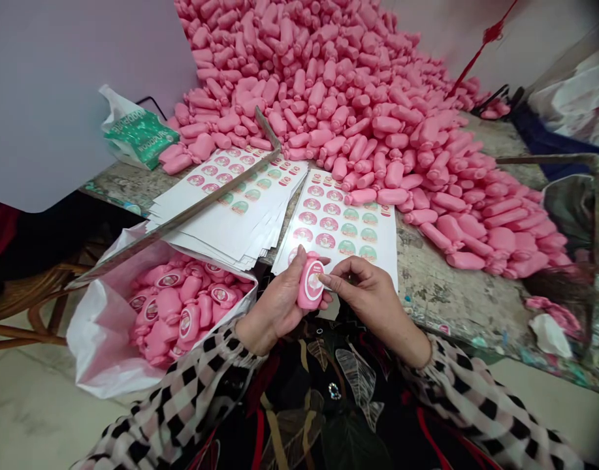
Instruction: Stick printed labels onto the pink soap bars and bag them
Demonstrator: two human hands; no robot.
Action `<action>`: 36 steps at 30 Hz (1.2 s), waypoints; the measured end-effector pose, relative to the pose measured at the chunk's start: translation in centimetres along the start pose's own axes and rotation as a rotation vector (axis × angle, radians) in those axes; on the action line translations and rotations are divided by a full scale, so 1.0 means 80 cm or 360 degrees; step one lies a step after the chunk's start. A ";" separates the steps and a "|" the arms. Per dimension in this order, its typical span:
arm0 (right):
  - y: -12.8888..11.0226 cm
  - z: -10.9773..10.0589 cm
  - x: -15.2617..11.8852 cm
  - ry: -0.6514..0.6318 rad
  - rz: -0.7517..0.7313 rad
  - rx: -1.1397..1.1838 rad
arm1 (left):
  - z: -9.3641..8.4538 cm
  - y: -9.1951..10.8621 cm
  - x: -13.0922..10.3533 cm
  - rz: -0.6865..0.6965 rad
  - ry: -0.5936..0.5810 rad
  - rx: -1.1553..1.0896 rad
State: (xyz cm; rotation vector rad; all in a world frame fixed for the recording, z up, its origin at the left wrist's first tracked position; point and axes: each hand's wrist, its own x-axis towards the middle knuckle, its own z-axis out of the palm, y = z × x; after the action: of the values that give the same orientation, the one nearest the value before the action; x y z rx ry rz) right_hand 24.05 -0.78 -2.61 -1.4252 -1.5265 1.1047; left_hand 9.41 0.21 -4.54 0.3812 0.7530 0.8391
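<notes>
Pink bottle point(307, 297): clasped in our left hand point(281, 294), with its oval label point(313, 275)
Right hand point(366, 287): fingertips point(328, 281) at the label's edge; whether they pinch it, we cannot tell
Sticker sheets point(341, 219): on the counter point(451, 303)
White sack point(96, 333): labelled bottles point(169, 305) inside

a worn table point(429, 287), perhaps wooden, bears heaped pink bottles point(323, 91) and stacked sticker sheets point(240, 222).
</notes>
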 end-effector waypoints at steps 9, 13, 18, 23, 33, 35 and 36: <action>0.004 0.000 -0.001 -0.0054 -0.0062 -0.0125 | -0.002 0.000 0.001 -0.0009 -0.0018 0.0037; 0.009 0.001 0.000 -0.0017 -0.0087 -0.0196 | -0.004 0.000 0.002 -0.0039 -0.0024 0.0042; 0.011 0.002 -0.001 -0.0012 -0.0102 -0.0216 | -0.005 -0.001 0.004 -0.0032 -0.0038 0.0016; 0.010 0.003 -0.003 -0.0016 -0.0141 -0.0185 | -0.006 -0.004 0.005 -0.0008 -0.0044 0.0005; 0.011 0.002 -0.005 -0.0036 -0.0214 -0.0342 | -0.003 -0.005 0.005 -0.0001 0.0004 0.0033; 0.010 0.000 -0.006 -0.0052 -0.0219 -0.0415 | -0.003 -0.007 0.005 0.0043 -0.0007 0.0051; 0.008 -0.001 -0.006 -0.0050 -0.0238 -0.0462 | -0.004 -0.008 0.006 0.0074 -0.0007 0.0062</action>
State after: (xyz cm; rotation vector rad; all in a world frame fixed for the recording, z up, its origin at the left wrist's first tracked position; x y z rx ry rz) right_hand 24.37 -1.27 -3.20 -1.4586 -1.8420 0.8443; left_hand 9.72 0.17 -5.30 0.4365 0.7593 0.8680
